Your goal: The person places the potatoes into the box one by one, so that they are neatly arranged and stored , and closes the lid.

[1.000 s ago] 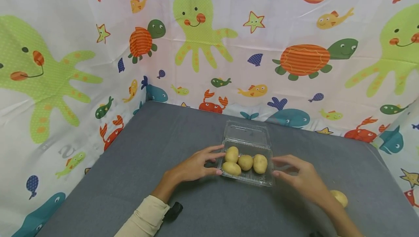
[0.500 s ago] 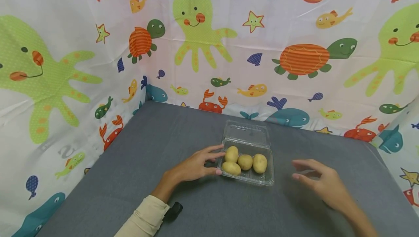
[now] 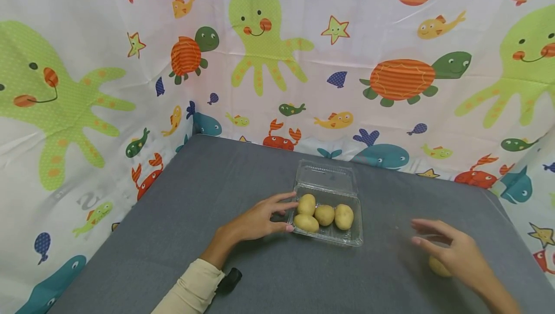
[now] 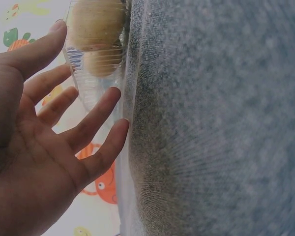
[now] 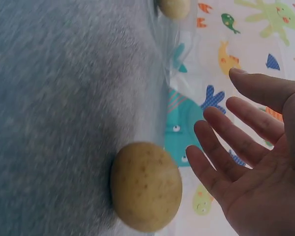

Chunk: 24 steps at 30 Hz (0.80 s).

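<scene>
A clear plastic clamshell container [image 3: 329, 239] lies with its lid [image 3: 327, 175] folded back, holding several yellow potatoes [image 3: 344, 216]. At its left side my left hand [image 3: 260, 217] has fingers spread, with the thumb and fingertips at the container's edge. The left wrist view shows potatoes [image 4: 96, 24] through the ribbed wall, close to that thumb. My right hand [image 3: 459, 251] hovers to the right over a loose potato [image 3: 439, 267], which it partly hides in the head view. In the right wrist view this potato [image 5: 146, 187] sits apart from the relaxed fingers.
The grey tabletop [image 3: 277, 275] runs back to a white curtain [image 3: 295, 63] printed with sea animals, which also closes in the left and right sides. A black strap piece [image 3: 230, 280] shows at the left wrist below the cream sleeve [image 3: 191, 285].
My right hand has drawn away from the container's right side and moved right and nearer, to the loose potato. My left hand and the container have stayed in place.
</scene>
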Available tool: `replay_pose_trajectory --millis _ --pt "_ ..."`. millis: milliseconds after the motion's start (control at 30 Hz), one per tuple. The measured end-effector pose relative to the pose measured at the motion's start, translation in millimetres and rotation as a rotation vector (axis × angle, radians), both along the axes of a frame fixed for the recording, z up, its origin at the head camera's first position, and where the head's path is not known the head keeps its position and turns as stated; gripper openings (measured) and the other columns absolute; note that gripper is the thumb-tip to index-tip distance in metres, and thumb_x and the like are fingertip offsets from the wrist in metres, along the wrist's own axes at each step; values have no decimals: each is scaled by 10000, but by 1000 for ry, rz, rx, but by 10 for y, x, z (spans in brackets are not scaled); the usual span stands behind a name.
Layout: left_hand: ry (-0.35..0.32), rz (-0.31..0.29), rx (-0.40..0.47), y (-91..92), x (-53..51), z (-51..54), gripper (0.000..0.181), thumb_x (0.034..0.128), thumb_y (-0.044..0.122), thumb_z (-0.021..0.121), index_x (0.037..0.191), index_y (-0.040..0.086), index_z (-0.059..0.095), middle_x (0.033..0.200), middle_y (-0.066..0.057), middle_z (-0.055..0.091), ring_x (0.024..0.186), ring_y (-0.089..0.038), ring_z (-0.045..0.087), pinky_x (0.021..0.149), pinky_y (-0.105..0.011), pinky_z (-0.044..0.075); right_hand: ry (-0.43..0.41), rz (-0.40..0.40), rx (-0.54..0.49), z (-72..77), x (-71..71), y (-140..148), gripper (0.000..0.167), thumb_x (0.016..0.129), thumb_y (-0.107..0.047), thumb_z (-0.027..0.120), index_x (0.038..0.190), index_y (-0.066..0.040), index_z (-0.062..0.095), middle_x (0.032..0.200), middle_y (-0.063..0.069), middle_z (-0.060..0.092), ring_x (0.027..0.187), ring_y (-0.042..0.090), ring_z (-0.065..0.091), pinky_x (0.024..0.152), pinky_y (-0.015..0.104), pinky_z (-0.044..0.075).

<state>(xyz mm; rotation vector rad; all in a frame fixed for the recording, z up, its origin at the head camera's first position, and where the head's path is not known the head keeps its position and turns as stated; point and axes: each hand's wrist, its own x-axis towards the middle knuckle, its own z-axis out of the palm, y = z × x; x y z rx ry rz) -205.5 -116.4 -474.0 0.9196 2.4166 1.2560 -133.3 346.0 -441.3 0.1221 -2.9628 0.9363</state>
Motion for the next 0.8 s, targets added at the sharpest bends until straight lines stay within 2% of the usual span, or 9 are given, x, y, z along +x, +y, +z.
replay_pose_trajectory --millis 67,100,167,267,333,433,667,800 --pt "-1 0 1 0 1 2 644 1015 350 747 1588 169 516 1748 13 289 1584 -248 329 1171 -495 463 -37 -10 20 -13 4 50 566 981 -455 767 1387 -72 675 1317 176 723 1148 182 696 786 106 502" --pt "-2 0 1 0 2 2 645 1015 351 747 1588 169 516 1749 13 288 1564 -248 370 1169 -494 465 -46 -13 30 -20 4 73 581 983 -466 762 1393 -65 669 1325 184 718 1183 276 683 802 149 533" --pt "-5 -1 3 -1 5 3 645 1016 354 745 1589 167 515 1750 14 285 1535 -254 421 1167 -491 467 -72 -19 35 -33 5 113 611 992 -479 746 1411 -45 649 1351 217 698 1235 431 631 867 306 603" --pt "-6 1 1 0 5 -3 645 1017 359 743 1588 161 516 1749 14 284 1441 -263 544 1154 -483 481 -115 -24 32 -50 1 169 646 1007 -497 717 1436 -24 621 1389 254 666 1283 483 586 942 586 585" --pt "-5 4 -2 0 4 -7 644 1017 363 743 1586 164 518 1748 16 286 1402 -264 582 1147 -482 487 -147 -28 23 -60 2 197 661 1020 -505 693 1449 -9 603 1410 276 644 1305 507 559 957 691 535" --pt "-3 10 -7 1 2 -10 645 1013 368 748 1584 174 521 1747 23 288 1361 -250 616 1141 -476 493 -183 -38 24 -74 1 227 681 1028 -523 672 1457 0 593 1416 283 636 1311 509 551 963 668 543" --pt "6 12 -17 4 5 -8 645 1010 375 749 1583 186 524 1746 24 292 1343 -227 626 1132 -467 500 -233 -57 18 -91 1 279 702 1016 -532 686 1459 4 591 1392 260 659 1238 437 637 894 488 617" --pt "0 9 -14 3 6 -3 645 1010 368 750 1585 184 522 1748 23 289 1347 -234 623 1132 -468 501 -240 -61 14 -103 10 309 697 1018 -531 685 1458 1 594 1391 252 664 1238 435 642 896 490 616"
